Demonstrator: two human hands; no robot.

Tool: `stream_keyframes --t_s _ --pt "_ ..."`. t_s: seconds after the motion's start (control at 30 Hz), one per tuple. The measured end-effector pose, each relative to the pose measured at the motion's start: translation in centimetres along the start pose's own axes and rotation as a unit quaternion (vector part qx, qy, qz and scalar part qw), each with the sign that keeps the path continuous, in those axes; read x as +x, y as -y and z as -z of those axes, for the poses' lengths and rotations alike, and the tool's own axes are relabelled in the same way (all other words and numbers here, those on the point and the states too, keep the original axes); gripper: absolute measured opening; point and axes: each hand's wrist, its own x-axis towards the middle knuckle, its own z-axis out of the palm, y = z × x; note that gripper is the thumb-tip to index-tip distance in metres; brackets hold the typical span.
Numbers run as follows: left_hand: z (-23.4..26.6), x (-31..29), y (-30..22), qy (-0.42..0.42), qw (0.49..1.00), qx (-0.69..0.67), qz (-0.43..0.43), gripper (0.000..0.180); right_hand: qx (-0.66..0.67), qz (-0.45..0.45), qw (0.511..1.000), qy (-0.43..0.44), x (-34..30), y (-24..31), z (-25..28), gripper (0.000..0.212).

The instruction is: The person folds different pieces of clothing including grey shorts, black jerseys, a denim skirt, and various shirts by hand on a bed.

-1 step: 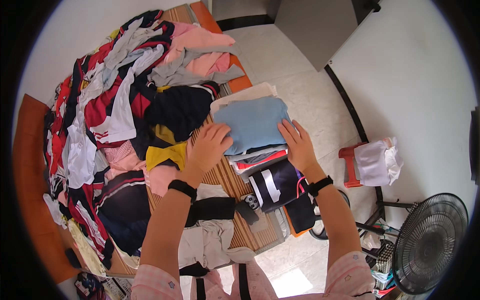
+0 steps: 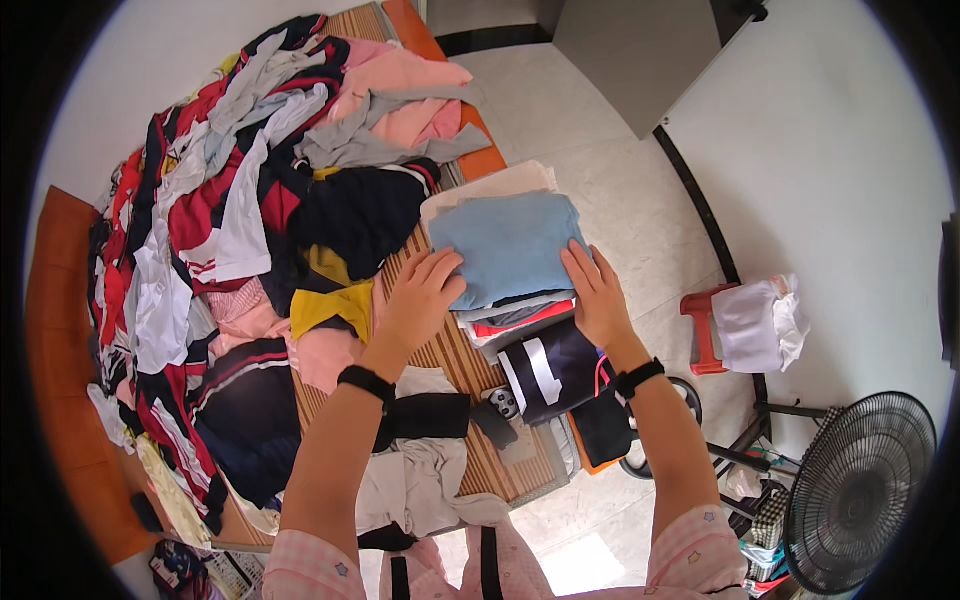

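Note:
A light-blue folded garment (image 2: 508, 242) lies on top of a stack of folded clothes (image 2: 522, 318), whose grey and red edges show below it. My left hand (image 2: 420, 297) is at its left edge, fingers bent together over the cloth. Along its right edge lies my right hand (image 2: 600, 302), its fingers stretched out and touching the fabric. Behind it a beige folded cloth (image 2: 495, 187) sticks out. Nearer to me is a dark folded garment (image 2: 545, 370) with a white stripe, beside a black folded piece (image 2: 603, 425).
A big heap of loose clothes (image 2: 225, 210) covers the left of the striped mat (image 2: 435, 345). Black cloth (image 2: 425, 416) and whitish cloth (image 2: 420, 475) lie close to me. At the right stand a red stool (image 2: 703, 330) with white fabric and a black fan (image 2: 860, 490).

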Motion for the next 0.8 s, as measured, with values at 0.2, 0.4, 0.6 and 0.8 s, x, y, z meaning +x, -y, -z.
stream_keyframes --t_s 0.2,0.4,0.6,0.8 --pt "0.3 -1.4 -2.0 -0.015 0.994 -0.087 0.065 0.029 0.002 -0.052 0.999 -0.015 -2.1 -0.7 -0.7 0.072" --pt "1.5 -2.9 -5.6 -0.055 0.982 -0.130 0.128 0.050 0.081 -0.046 0.984 -0.154 -3.2 5.3 1.2 0.048" --pt "5.1 -16.4 -10.6 -0.143 0.922 -0.132 0.336 0.044 0.239 0.117 0.963 0.052 -5.8 19.4 -2.9 0.031" --pt "11.7 -35.6 -8.5 -0.079 0.813 0.053 0.575 0.044 0.335 0.222 0.905 0.139 -3.3 35.1 -10.2 0.027"
